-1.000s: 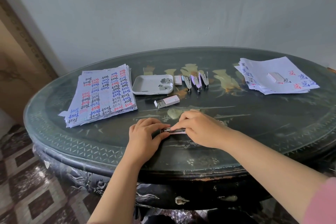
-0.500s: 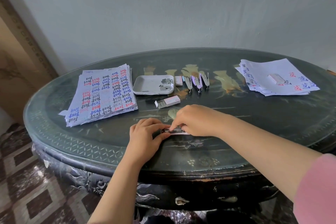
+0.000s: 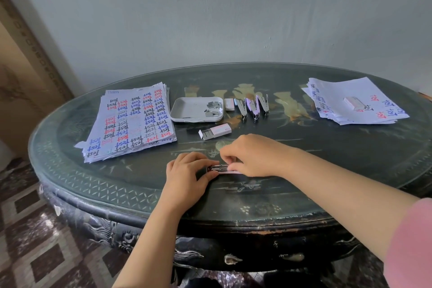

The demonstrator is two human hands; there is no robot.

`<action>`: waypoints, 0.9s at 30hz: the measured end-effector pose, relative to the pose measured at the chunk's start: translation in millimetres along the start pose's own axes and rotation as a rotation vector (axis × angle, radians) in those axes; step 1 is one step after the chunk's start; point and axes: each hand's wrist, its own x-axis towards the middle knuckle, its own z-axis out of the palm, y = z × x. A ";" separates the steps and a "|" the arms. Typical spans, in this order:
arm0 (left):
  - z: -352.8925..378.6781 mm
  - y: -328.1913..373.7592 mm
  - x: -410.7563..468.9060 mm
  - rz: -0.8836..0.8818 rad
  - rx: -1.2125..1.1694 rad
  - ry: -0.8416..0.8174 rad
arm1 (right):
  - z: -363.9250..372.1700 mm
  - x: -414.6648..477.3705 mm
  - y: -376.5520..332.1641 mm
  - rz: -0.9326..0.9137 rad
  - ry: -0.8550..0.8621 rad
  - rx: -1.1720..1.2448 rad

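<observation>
1. I read this as a room in a home rather than an office. The table (image 3: 98, 184) is an oval, black lacquered piece with painted figures, carved sides and a glass top.
2. The floor (image 3: 35, 241) is tiled in brown and white diamonds. The wall (image 3: 210, 18) is plain paint, with an ornate wooden frame (image 3: 30, 58) at the left.
3. Paperwork is spread over it: a left paper stack (image 3: 131, 121), a right paper stack (image 3: 350, 105), a tray (image 3: 187, 110) of staples, a row of staplers (image 3: 253, 107) and the stapler (image 3: 218, 168) being handled.

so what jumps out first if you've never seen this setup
The left hand and right hand grip a small stapler near the front edge of the dark oval table. Behind them, a paper stack printed with coloured "Test" lies at left, a white tray of staples mid-table.
</observation>
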 end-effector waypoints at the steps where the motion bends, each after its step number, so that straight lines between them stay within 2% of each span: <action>1: -0.1 0.2 -0.3 0.004 0.004 0.004 | 2.3 -1.4 1.6 0.040 0.030 0.063; 6: -0.4 0.8 -1.9 0.013 0.017 0.004 | 18.7 -6.4 4.7 0.253 0.317 0.550; 9: -1.2 2.7 -2.5 0.013 0.015 0.007 | 26.6 -3.8 8.2 0.394 0.446 0.685; 13: -1.5 3.2 -3.7 0.020 0.005 0.017 | 27.8 2.6 15.6 0.510 0.493 0.802; 16: -0.8 2.6 -3.6 0.027 -0.002 0.010 | 23.2 9.0 22.6 0.592 0.441 0.949; 21: -7.2 -1.0 8.8 -0.070 -0.191 0.074 | 8.7 33.7 33.2 0.596 0.419 0.949; 25: -23.1 -23.4 36.4 -0.184 0.090 0.232 | -1.5 71.9 42.0 0.567 0.425 0.801; 27: -28.2 -37.4 50.1 -0.253 0.217 0.194 | -3.5 96.0 46.3 0.555 0.433 0.736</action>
